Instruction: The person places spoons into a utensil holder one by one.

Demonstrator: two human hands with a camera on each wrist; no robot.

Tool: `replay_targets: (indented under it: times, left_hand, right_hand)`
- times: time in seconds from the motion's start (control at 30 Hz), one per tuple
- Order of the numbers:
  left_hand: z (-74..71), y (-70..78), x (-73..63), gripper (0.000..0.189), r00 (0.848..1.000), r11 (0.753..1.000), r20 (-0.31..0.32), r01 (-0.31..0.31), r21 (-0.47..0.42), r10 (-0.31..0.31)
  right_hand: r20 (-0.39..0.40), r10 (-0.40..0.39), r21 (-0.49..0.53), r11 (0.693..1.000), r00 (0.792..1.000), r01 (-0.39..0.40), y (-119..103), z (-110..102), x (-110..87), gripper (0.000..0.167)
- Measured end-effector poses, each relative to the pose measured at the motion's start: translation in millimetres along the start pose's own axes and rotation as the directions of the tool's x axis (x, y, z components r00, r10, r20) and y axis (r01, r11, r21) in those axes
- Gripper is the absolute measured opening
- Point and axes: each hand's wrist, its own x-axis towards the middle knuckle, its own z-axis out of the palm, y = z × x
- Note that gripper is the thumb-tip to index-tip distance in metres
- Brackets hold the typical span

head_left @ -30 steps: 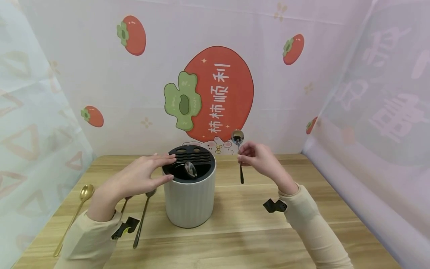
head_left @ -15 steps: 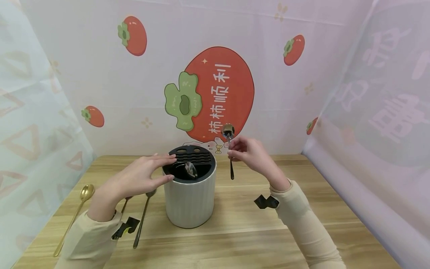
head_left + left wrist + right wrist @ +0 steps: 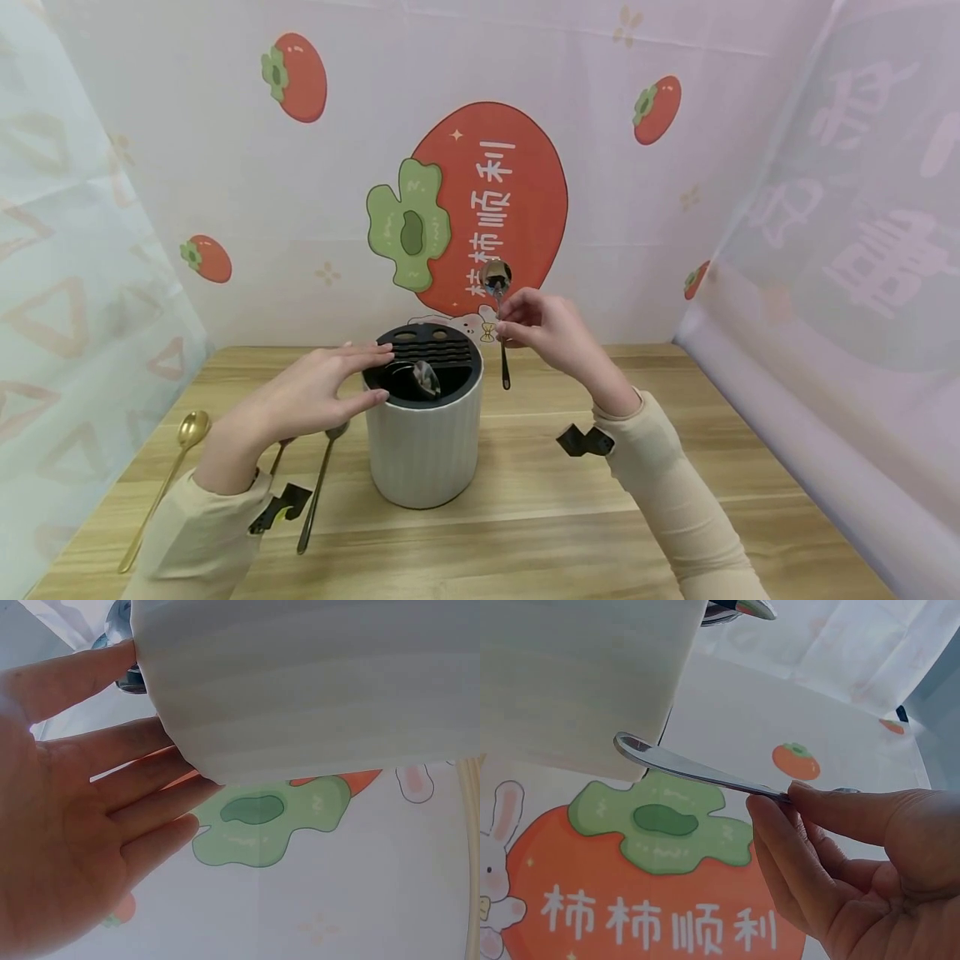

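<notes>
My right hand (image 3: pixel 551 333) pinches a silver spoon (image 3: pixel 497 277) by its handle, bowl up and handle end down, just right of the utensil holder. In the right wrist view the spoon's handle (image 3: pixel 697 774) sticks out from between thumb and fingers. The white ribbed utensil holder (image 3: pixel 423 454) has a black lid (image 3: pixel 431 354) with slots and round holes. Another spoon (image 3: pixel 426 379) stands in its large front opening, bowl up. My left hand (image 3: pixel 315 387) rests its straight fingertips and thumb on the holder's left rim. In the left wrist view, the fingers touch the holder's wall (image 3: pixel 300 690).
A gold spoon (image 3: pixel 193 428) lies at the left of the wooden table (image 3: pixel 562 533). A dark long-handled spoon (image 3: pixel 318 492) lies left of the holder, with another handle (image 3: pixel 279 458) partly under my left wrist. A cloth backdrop (image 3: pixel 600 208) with printed persimmons stands behind.
My right hand has carried the spoon leftward and slightly up, closer to the utensil holder. The left hand and the holder have stayed in place.
</notes>
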Motion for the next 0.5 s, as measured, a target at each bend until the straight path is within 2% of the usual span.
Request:
replay_targets:
  times: [0.17,0.4,0.5]
  left_hand:
    - [-0.3,-0.2,0.2,0.051,1.0,1.0,-0.001,-0.003,-0.001,0.003]
    - [0.0,0.0,0.1,0.05,1.0,1.0,-0.005,-0.007,-0.005,0.007]
    - [0.2,-1.0,0.2,0.05,1.0,1.0,-0.004,-0.009,-0.005,0.009]
  right_hand:
    - [-0.001,-0.009,0.015,1.0,1.0,0.009,-6.3,1.2,4.2,0.017]
    - [-0.008,-0.037,-0.018,0.999,0.999,0.037,-13.6,3.8,7.4,0.016]
    - [-0.001,-0.048,0.01,0.999,0.999,0.048,-15.1,4.7,8.9,0.015]
